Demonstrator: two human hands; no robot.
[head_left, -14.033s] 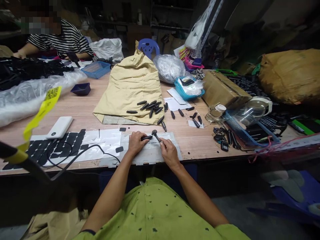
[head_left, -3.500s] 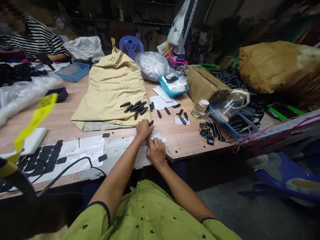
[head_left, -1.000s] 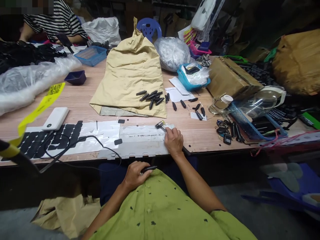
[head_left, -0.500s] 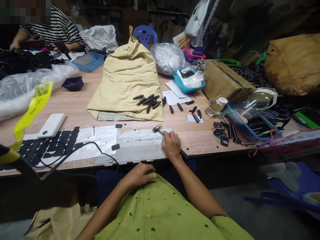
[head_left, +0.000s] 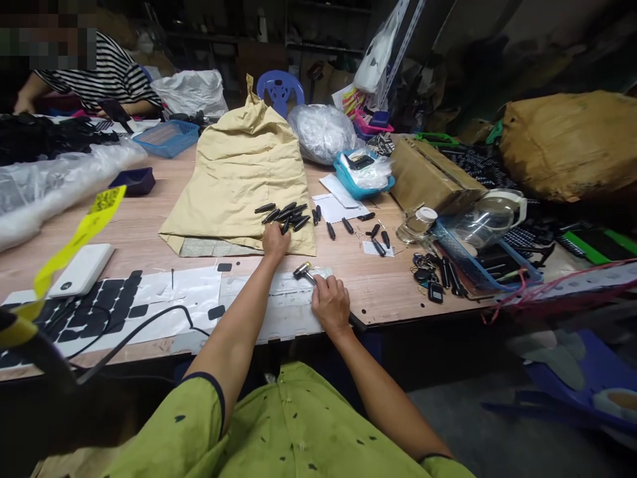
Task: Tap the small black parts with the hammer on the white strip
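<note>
My left hand reaches to the near edge of a pile of small black tapered pieces on a beige cloth bag. Its fingers touch the pile, but whether they grip a piece is hidden. My right hand is closed round the handle of a small hammer, whose metal head points left over a clear plastic sheet at the table's front edge. More black pieces lie scattered to the right of the bag, near white paper slips.
On the left are a white power bank, black stickers, a cable and a yellow tag. A blue basket, keys and a carton stand right. A person in stripes sits back left.
My left hand has moved from my lap forward to the black pieces. My right hand stays on the hammer near the front edge. The camera view has shifted slightly.
</note>
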